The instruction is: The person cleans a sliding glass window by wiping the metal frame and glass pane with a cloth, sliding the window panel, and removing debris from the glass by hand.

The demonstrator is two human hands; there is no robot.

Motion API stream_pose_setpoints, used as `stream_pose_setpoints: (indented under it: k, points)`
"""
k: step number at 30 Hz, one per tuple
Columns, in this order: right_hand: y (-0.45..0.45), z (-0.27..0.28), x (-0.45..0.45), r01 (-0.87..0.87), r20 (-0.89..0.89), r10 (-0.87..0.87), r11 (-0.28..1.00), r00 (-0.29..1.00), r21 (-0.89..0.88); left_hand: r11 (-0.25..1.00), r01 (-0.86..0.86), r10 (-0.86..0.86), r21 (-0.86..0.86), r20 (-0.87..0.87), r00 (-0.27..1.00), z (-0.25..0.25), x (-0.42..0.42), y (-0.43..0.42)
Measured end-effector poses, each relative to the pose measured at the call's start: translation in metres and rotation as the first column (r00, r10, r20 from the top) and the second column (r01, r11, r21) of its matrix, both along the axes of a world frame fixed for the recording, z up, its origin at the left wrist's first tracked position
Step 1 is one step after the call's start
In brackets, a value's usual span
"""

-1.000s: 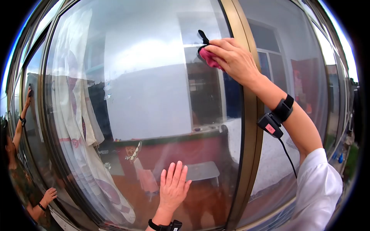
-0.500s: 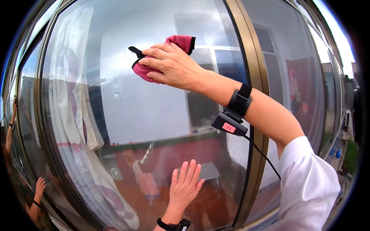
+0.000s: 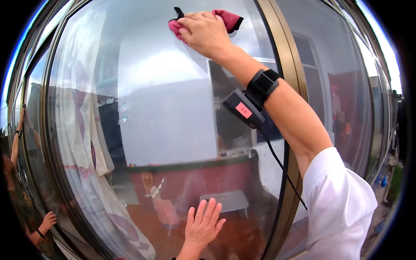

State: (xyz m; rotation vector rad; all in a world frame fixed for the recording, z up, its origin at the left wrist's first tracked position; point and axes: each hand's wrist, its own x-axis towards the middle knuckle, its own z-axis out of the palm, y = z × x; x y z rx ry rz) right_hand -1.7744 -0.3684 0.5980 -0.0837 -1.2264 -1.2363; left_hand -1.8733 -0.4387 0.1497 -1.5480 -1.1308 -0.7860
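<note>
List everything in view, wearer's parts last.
Cloth: one, pink, black-edged, upper centre
Window panes: several, clear, across view
Frame bars: several, bronze, between panes
Curtain: one, patterned white, left, behind glass
Panel: one, white, centre, behind glass
Wall or counter: one, dark red, behind glass
Table or stool: one, grey, lower centre
Co-worker: one, dark clothing, far left
Wrist device: one, black, right forearm
Sleeve: one, white, lower right
Left hand: one, bare, bottom centre
Right hand: one, bare, on cloth

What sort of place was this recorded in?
Probably outdoors, along the glazed side of a building: there is a large window in a metal frame, a curtain hanging behind it, and bright sky at the right edge.
</note>
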Motion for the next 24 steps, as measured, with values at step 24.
stream_pose_setpoints:
  k: [24]
  points:
    - [-0.008, 0.036, -0.057, 0.089, 0.300, -0.061, 0.993, 0.952, -0.080, 1.000, -0.023, 0.023, 0.019, -0.031, 0.999, -0.005, -0.004, 0.005]
